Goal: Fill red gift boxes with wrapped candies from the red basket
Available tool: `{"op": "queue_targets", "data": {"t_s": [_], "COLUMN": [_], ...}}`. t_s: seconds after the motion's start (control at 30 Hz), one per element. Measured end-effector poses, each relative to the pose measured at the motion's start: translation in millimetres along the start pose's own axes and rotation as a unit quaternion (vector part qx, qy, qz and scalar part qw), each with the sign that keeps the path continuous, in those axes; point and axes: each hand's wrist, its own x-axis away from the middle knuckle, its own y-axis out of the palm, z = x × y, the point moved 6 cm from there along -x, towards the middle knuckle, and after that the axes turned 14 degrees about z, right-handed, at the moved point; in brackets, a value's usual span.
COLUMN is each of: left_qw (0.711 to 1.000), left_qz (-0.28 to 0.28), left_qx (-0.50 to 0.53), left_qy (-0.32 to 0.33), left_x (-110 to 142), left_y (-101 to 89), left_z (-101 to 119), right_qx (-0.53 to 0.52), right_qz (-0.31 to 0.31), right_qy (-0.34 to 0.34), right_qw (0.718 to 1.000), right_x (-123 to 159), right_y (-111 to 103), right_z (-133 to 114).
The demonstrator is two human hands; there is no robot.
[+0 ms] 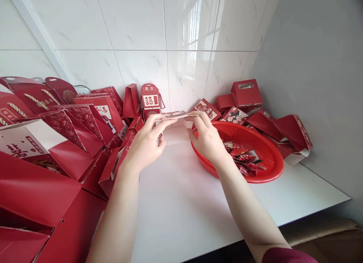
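Both hands hold a small printed cardboard gift box (175,114) by its two ends, raised above the white table (172,202). Seen nearly edge-on, it shows a red, white and dark patterned top, and I cannot tell if it is folded flat. My left hand (147,142) grips the left end with fingers on top. At the right end, my right hand (205,138) has its fingers curled over the edge. Below and beside my right forearm stands a red plastic basket (272,157) with wrapped sweets (246,161) in it.
Many red gift boxes and bags (85,123) crowd the left side. An upright box with white lettering (150,96) stands against the tiled wall (138,21). More red boxes (246,92) lie behind the basket, near the grey wall (317,85). The table's front edge runs diagonally.
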Motion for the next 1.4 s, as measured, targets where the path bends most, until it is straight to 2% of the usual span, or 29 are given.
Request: {"op": "queue_targets", "data": {"t_s": [0.07, 0.13, 0.3, 0.37, 0.47, 0.53, 0.63, 0.73, 0.83, 0.93, 1.0, 1.23, 1.4], "left_qw": [1.0, 1.0, 0.996, 0.987, 0.946, 0.917, 0.898, 0.88, 0.877, 0.878, 0.877, 0.894, 0.885], "left_qz": [0.01, -0.003, -0.068, -0.126, -0.265, -0.328, -0.357, -0.394, -0.407, -0.407, -0.409, -0.386, -0.402], "left_qx": [0.001, 0.0, -0.004, 0.011, 0.017, 0.015, 0.045, 0.068, 0.061, 0.072, 0.095, 0.127, 0.102], "left_qy": [0.005, -0.001, -0.056, -0.102, -0.184, -0.227, -0.253, -0.259, -0.249, -0.242, -0.235, -0.191, -0.21], "left_x": [-0.4, -0.1, 2.0, 6.1, 20.3, 29.2, 34.7, 39.7, 40.0, 36.3, 33.3, 25.5, 31.5], "left_y": [-4.9, -7.6, -9.9, -2.9, 19.2, 32.0, 42.5, 47.3, 51.4, 58.4, 62.6, 64.1, 63.0], "left_z": [4.3, 6.5, -0.5, -9.5, -26.2, -35.7, -43.4, -46.8, -47.9, -43.7, -37.4, -23.7, -34.0], "right_qx": [-0.012, -0.012, -0.018, -0.05, -0.082, -0.062, 0.041, 0.182, 0.27, 0.297, 0.3, 0.237, 0.214], "right_qz": [0.012, 0.001, -0.097, -0.16, -0.245, -0.263, -0.26, -0.306, -0.386, -0.423, -0.441, -0.473, -0.459], "right_qy": [-0.001, 0.01, 0.06, 0.07, 0.085, 0.12, 0.197, 0.259, 0.253, 0.235, 0.224, 0.206, 0.204], "right_qw": [1.0, 1.0, 0.993, 0.983, 0.962, 0.955, 0.944, 0.898, 0.845, 0.823, 0.815, 0.823, 0.838], "right_x": [-1.0, -1.2, 3.8, 7.6, 12.2, 13.2, 18.5, 35.3, 53.8, 65.6, 73.0, 97.0, 93.7], "right_y": [-3.9, -5.5, 0.4, 5.6, 5.5, -5.9, -35.8, -65.1, -82.2, -88.9, -86.1, -50.3, -52.7], "right_z": [-2.5, -4.2, -5.2, -4.5, 4.7, 23.4, 71.1, 127.0, 166.7, 185.9, 191.8, 197.7, 203.7]}}
